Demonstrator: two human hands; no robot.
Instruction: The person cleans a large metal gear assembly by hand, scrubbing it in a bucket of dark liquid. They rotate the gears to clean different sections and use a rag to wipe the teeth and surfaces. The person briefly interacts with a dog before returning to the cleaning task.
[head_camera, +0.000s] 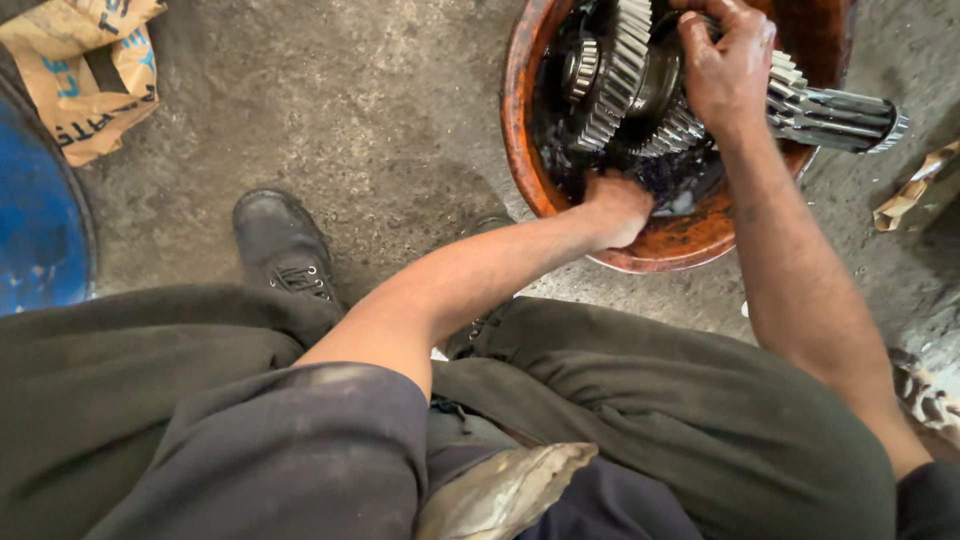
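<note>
You are squatting over a round orange basin (522, 110), rusty and smeared w/ dark oily liquid pooling at the bottom. A steel gear shaft (640, 80) is lying across the basin, tilted, its splined end (845, 115) sticking out past the right rim. The gears are toothed, shiny metal wet w/ black oil; one large wheel w/ slanted teeth is standing near centre, smaller ones either side.

Your right hand (728, 60) is resting on top of the shaft, fingers curled down over the gears, gripping; skin is coated in grime. Your left hand (618, 208) is reaching into the lower part of the basin, fingers dipping into the dark liquid just under the gears. Fingertips are hidden, so cannot tell if it is pinching anything or spread.

Floor (380, 120) is rough grey concrete, stained approx. beside the basin. Your black laced boot (282, 245) is planted on it, left of the basin. You are wearing dark, dusty trousers (640, 420). A crumpled brown paper bag (85, 70) is lying top left, next to a blue curved drum (35, 220) at the left edge. Torn cardboard scrap (920, 185) is sitting at the right edge, apart from the basin.
</note>
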